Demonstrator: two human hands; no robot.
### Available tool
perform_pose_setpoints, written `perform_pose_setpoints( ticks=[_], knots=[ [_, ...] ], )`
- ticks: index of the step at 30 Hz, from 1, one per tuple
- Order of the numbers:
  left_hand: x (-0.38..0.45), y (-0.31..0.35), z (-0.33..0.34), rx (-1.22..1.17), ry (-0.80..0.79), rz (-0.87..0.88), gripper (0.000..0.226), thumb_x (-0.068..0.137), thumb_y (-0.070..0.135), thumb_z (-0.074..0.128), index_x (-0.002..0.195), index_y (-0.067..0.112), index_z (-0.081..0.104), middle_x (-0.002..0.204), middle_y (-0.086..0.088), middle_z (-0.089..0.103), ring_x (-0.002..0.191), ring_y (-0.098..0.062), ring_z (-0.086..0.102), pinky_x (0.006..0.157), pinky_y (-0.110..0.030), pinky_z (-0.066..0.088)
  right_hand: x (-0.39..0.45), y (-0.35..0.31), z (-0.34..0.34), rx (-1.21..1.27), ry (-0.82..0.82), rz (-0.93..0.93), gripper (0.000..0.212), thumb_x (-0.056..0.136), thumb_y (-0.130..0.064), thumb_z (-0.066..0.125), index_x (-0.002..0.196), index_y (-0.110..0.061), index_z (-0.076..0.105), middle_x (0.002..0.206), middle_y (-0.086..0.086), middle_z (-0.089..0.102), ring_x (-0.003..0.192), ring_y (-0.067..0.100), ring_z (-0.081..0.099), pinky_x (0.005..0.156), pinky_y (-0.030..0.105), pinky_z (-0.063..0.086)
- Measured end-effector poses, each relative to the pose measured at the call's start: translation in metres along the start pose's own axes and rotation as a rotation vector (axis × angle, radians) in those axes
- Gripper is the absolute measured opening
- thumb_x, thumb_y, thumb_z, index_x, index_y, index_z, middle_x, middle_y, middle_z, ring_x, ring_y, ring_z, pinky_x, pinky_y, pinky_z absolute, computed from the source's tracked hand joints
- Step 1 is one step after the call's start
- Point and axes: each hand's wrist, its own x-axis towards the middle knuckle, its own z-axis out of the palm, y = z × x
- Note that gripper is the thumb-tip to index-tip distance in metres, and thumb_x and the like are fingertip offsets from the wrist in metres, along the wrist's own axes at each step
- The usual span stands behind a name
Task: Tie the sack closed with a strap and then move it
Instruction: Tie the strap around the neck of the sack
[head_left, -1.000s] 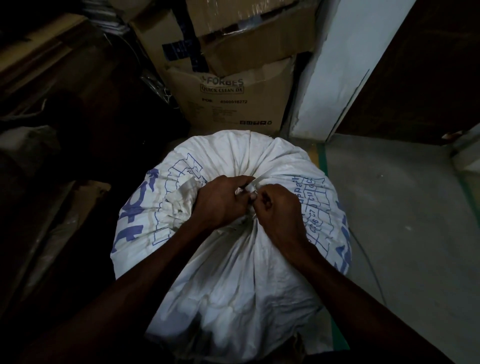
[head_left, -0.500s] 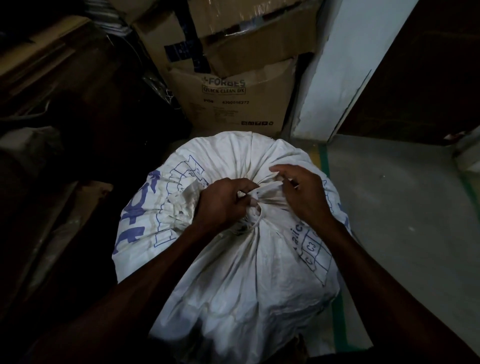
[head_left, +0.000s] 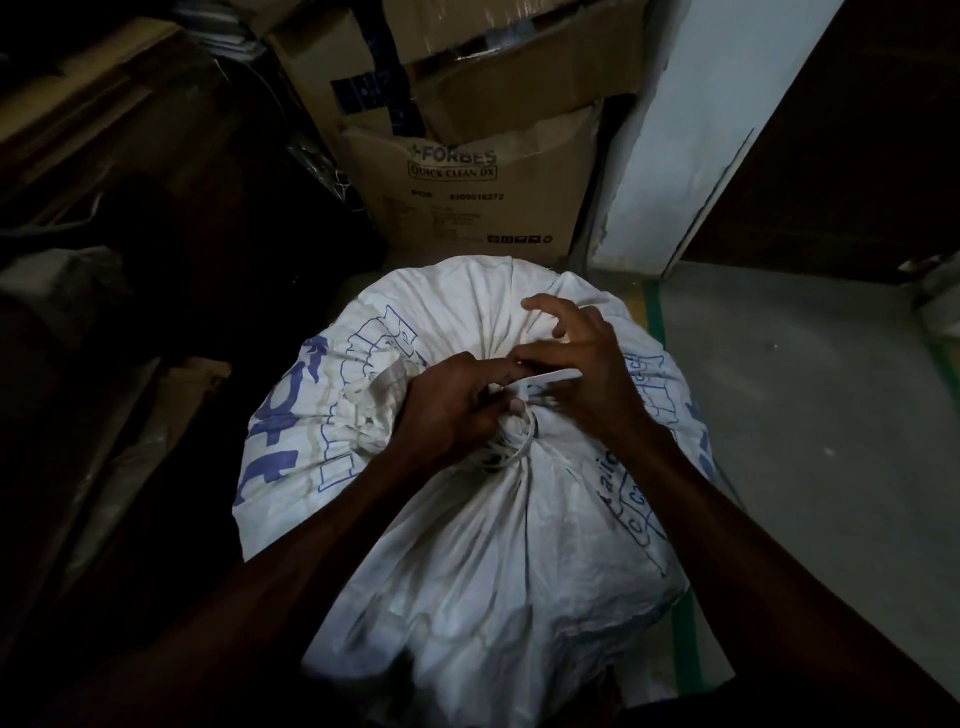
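two bare forearms reach in from the bottom corners and meet over a full white sack (head_left: 483, 561) printed in blue, which stands on a grey floor (head_left: 810, 415) marked with a green stripe (head_left: 655, 317). the sack fills the middle of the view, its cloth drawn up in folds to a gathered neck that points up toward the camera and leans a little to the left, where the loose mouth of the cloth spills out under the left wrist. a white strap (head_left: 511, 441) is wound several times round that neck. the left hand (head_left: 452, 410) lies curled over the neck from the left, its grip closed on the strap and bunched cloth. the right hand (head_left: 587, 374) comes from the right, thumb and forefinger pinching a flat free end of the strap that runs nearly level, left to right, just above the winding; its other fingers are spread and lifted off the sack. just behind the sack stands a cardboard box (head_left: 467, 197) printed "forbes quick clean dx", with another taped box (head_left: 509, 67) stacked on it. to the right rises a pale wall corner (head_left: 691, 130) beside a dark doorway. the left side of the room is too dark to read beyond vague cardboard and clutter.
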Motion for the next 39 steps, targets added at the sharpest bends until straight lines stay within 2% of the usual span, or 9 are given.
perform_pose_setpoints(
  ticks=[2, 4, 7, 13, 17, 24, 32, 34, 39],
  knots=[
    [0.000, -0.002, 0.000, -0.027, 0.018, 0.023, 0.022, 0.083, 0.034, 0.061, 0.101, 0.035, 0.073, 0.084, 0.010, 0.074, 0.085, -0.006, 0.063, 0.076, -0.026, 0.048, -0.002, -0.004, 0.001, -0.044, 0.045, 0.001, 0.022, 0.083, -0.042, 0.068, 0.099, -0.028, 0.075, 0.130, -0.002, 0.060, 0.106, 0.022, 0.052, 0.087, 0.044, 0.042],
    [-0.001, -0.006, -0.001, -0.070, 0.075, 0.037, 0.026, 0.083, 0.032, 0.063, 0.107, 0.035, 0.074, 0.094, 0.010, 0.076, 0.090, -0.006, 0.064, 0.083, -0.028, 0.049, -0.003, -0.011, 0.004, -0.021, 0.096, 0.033, 0.019, 0.080, -0.027, 0.064, 0.093, -0.020, 0.075, 0.108, 0.002, 0.068, 0.099, 0.026, 0.057, 0.087, 0.045, 0.046],
    [-0.001, -0.007, -0.002, -0.101, 0.105, 0.039, 0.030, 0.084, 0.032, 0.063, 0.112, 0.036, 0.073, 0.104, 0.016, 0.076, 0.098, -0.004, 0.066, 0.090, -0.030, 0.051, -0.004, -0.020, 0.006, -0.141, 0.123, 0.071, 0.022, 0.080, -0.028, 0.057, 0.081, -0.011, 0.071, 0.084, 0.006, 0.068, 0.083, 0.030, 0.059, 0.077, 0.041, 0.045],
    [-0.002, 0.000, -0.001, -0.111, 0.117, -0.008, 0.040, 0.085, 0.031, 0.066, 0.122, 0.045, 0.059, 0.111, 0.029, 0.067, 0.097, -0.006, 0.064, 0.089, -0.028, 0.050, -0.024, -0.032, -0.002, -0.025, 0.154, 0.291, 0.016, 0.086, -0.012, 0.061, 0.090, -0.008, 0.076, 0.087, 0.007, 0.074, 0.081, 0.022, 0.067, 0.077, 0.032, 0.050],
    [-0.001, 0.001, 0.003, -0.075, 0.119, -0.069, 0.033, 0.088, 0.026, 0.072, 0.117, 0.040, 0.070, 0.103, 0.024, 0.071, 0.101, -0.006, 0.060, 0.088, -0.022, 0.044, -0.033, -0.039, 0.000, 0.120, 0.160, 0.441, 0.009, 0.086, -0.018, 0.073, 0.084, -0.012, 0.079, 0.081, 0.000, 0.077, 0.074, 0.007, 0.068, 0.072, 0.023, 0.052],
    [0.007, 0.009, 0.007, -0.030, 0.092, -0.096, 0.025, 0.090, 0.024, 0.071, 0.112, 0.035, 0.074, 0.103, 0.011, 0.077, 0.100, -0.008, 0.068, 0.086, -0.028, 0.051, -0.036, -0.036, -0.003, -0.003, 0.135, 0.500, 0.013, 0.083, -0.019, 0.073, 0.071, -0.014, 0.076, 0.072, -0.001, 0.074, 0.069, 0.015, 0.068, 0.069, 0.034, 0.052],
    [0.008, 0.013, 0.016, 0.013, 0.122, -0.141, 0.024, 0.089, 0.031, 0.067, 0.112, 0.037, 0.071, 0.100, 0.011, 0.077, 0.098, -0.012, 0.070, 0.086, -0.037, 0.055, -0.039, -0.044, -0.008, 0.057, 0.117, 0.541, 0.021, 0.081, -0.018, 0.074, 0.062, -0.010, 0.071, 0.060, 0.001, 0.069, 0.060, 0.017, 0.064, 0.063, 0.029, 0.045],
    [0.008, 0.014, 0.017, 0.016, 0.115, -0.167, 0.025, 0.089, 0.034, 0.067, 0.114, 0.038, 0.071, 0.101, 0.014, 0.076, 0.097, -0.009, 0.070, 0.085, -0.032, 0.054, -0.039, -0.046, -0.008, 0.161, 0.099, 0.584, 0.018, 0.081, -0.016, 0.075, 0.065, -0.008, 0.073, 0.060, 0.004, 0.070, 0.060, 0.018, 0.065, 0.062, 0.033, 0.049],
    [0.008, 0.020, 0.019, 0.035, 0.172, -0.245, 0.027, 0.087, 0.036, 0.073, 0.114, 0.038, 0.072, 0.102, 0.016, 0.076, 0.101, -0.002, 0.066, 0.078, -0.016, 0.038, -0.035, -0.051, -0.009, 0.400, 0.047, 0.738, 0.009, 0.081, -0.012, 0.077, 0.088, -0.015, 0.082, 0.077, -0.002, 0.077, 0.069, 0.003, 0.069, 0.064, 0.016, 0.049]
  ],
)
